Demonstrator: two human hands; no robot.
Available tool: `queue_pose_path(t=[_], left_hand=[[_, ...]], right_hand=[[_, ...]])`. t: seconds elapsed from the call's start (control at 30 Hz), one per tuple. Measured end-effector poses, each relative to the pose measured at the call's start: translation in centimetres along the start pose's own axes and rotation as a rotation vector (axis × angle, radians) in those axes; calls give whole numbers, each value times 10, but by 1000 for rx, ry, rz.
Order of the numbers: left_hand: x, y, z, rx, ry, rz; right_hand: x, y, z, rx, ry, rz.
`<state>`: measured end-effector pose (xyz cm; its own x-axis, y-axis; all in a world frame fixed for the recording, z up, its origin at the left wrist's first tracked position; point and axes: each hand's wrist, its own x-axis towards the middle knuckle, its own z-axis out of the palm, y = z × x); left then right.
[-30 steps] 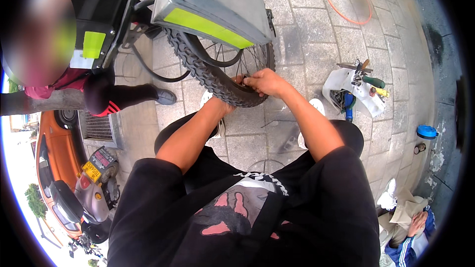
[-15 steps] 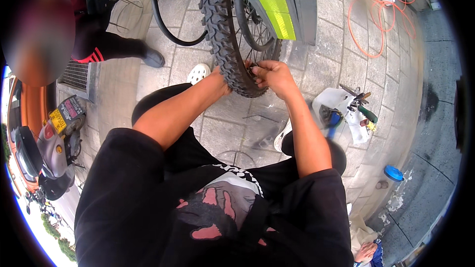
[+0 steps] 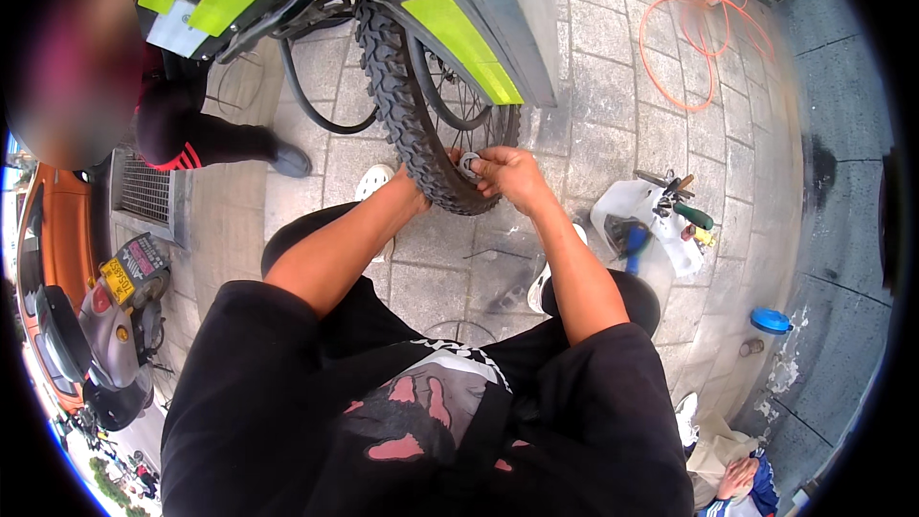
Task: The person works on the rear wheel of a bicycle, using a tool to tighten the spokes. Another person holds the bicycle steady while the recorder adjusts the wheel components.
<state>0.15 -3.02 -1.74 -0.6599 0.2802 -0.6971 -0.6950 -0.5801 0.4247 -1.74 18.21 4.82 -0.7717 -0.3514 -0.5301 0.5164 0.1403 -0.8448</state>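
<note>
Shifted since half a second ago: our view, with the grey box (image 3: 525,19) now fuller at twelve o'clock, and a round grey piece (image 3: 468,165) now plain to see at our fingertips. We list the following, by the dial of our view.

Knobbly bike tyre (image 3: 392,96): between eleven and twelve, upright, just beside the box.
Our right hand (image 3: 514,177): near one, thumb and fingertips pinching the round grey piece at the tyre's inner edge.
Our left hand (image 3: 413,191): near ten, against the tyre's outer side; fingers mostly hidden, grip we cannot tell.
White holder (image 3: 682,254) with hand tools: three.
Orange hose (image 3: 645,50), looped on the paving: two.
Blue lid (image 3: 771,321): between three and four.
Scooter (image 3: 115,335): between eight and nine.
</note>
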Motion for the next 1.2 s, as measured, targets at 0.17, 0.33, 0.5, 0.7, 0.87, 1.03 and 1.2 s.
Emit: queue_pose_path(t=[0.17,0.33,0.5,0.7,0.87,1.03,1.2], left_hand=[[-29,13,52,82,53,-33],[-33,20,51,45,11,77],[-27,31,53,171,51,123],[-27,18,38,-38,115,130],[-16,6,24,7,24,78],[-12,3,20,86,-47,-12],[-6,-6,11,67,-96,75]], right_hand=[[-4,8,2,-93,84,-260],[2,6,3,171,144,-286],[18,9,-18,-52,125,-73],[19,2,-11,66,19,-99],[20,0,-5,-180,41,-19],[14,-15,-7,-292,4,29],[16,-15,4,-514,111,5]])
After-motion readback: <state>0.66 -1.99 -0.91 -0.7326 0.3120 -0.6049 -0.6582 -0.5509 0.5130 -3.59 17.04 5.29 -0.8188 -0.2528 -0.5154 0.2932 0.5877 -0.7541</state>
